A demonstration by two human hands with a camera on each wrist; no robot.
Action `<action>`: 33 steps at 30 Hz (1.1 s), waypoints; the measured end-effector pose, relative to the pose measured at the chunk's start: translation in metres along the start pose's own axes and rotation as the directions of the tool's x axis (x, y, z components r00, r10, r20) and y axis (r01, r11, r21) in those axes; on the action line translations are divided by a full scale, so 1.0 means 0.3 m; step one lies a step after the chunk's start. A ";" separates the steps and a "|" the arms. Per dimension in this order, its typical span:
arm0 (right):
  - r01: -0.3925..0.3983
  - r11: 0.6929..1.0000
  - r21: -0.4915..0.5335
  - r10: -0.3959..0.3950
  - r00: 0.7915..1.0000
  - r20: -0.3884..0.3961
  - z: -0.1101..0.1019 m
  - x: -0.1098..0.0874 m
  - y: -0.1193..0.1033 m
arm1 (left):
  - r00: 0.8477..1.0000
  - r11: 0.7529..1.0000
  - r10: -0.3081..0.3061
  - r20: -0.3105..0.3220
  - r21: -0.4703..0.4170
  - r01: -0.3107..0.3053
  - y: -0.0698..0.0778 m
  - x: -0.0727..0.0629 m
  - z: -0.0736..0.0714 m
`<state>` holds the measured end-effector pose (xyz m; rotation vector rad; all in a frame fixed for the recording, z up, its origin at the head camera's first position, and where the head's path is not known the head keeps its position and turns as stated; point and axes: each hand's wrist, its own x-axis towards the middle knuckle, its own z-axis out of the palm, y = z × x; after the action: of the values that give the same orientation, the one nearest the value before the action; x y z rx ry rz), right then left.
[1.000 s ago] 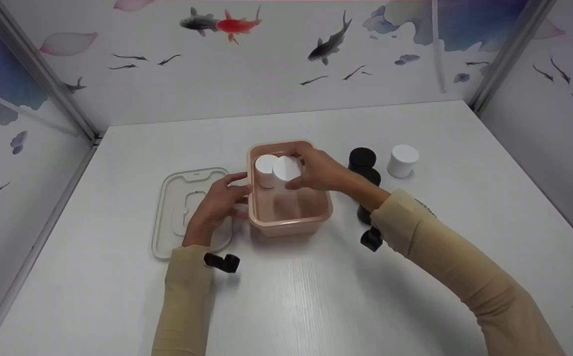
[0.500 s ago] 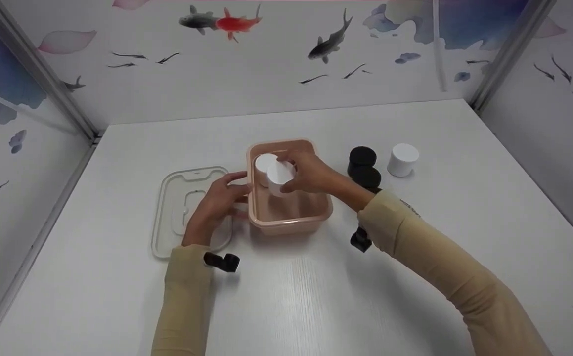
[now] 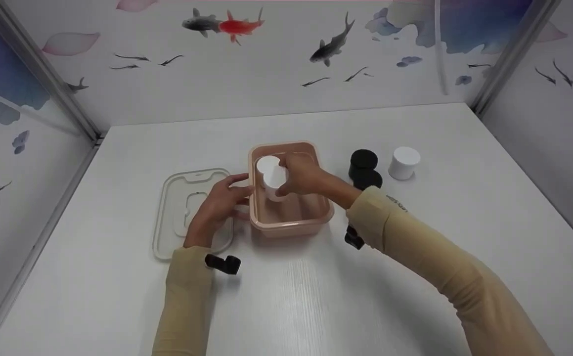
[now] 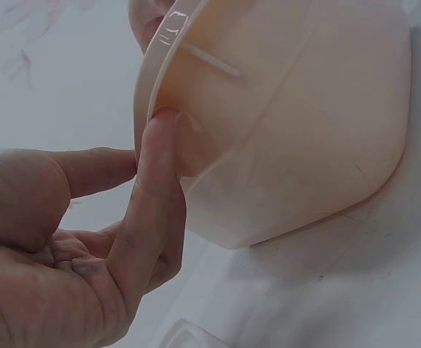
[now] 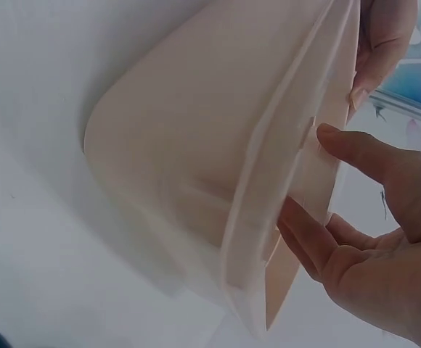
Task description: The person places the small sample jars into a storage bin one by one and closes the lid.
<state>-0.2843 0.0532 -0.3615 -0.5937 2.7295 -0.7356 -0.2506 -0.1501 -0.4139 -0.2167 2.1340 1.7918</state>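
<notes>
A pink plastic box [image 3: 291,226] stands uncovered in the middle of the table. My left hand [image 3: 219,202] holds its left rim, thumb over the edge and fingers below it, as the left wrist view [image 4: 145,196] also shows. Inside the box, my right hand [image 3: 302,173] grips a white lidded jar [image 3: 275,180] between thumb and fingers. A second white jar [image 3: 267,162] stands close against it at the box's far left. In the right wrist view the right fingers [image 5: 305,235] reach over the rim, and the box wall hides the jar.
A pale translucent lid [image 3: 162,217] lies left of the box, partly under the left hand. Right of the box are black jars [image 3: 364,160], partly covered by the right sleeve, and another white jar [image 3: 404,163]. Printed walls [image 3: 266,99] bound the table.
The right hand has moved left and lower into the box with the white jar, bringing it against the other white jar. The left hand has stayed at the rim.
</notes>
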 end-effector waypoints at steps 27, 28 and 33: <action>0.042 0.999 0.015 -0.042 0.999 -0.018 0.084 0.003 0.000 | 1.000 1.000 0.030 -0.004 -0.001 -0.030 -0.002 -0.004 0.004; 0.063 0.998 0.024 -0.063 0.998 -0.023 0.084 0.002 0.003 | 0.999 0.999 0.033 -0.001 -0.003 -0.033 -0.002 -0.004 0.004; 0.078 0.997 0.005 -0.078 0.996 -0.047 0.064 -0.009 -0.005 | 0.999 0.999 0.035 0.008 -0.008 -0.035 -0.006 -0.003 -0.001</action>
<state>-0.2749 0.0451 -0.3764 -0.6937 2.7589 -0.7868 -0.2493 -0.1509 -0.4151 -0.1746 2.1376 1.8177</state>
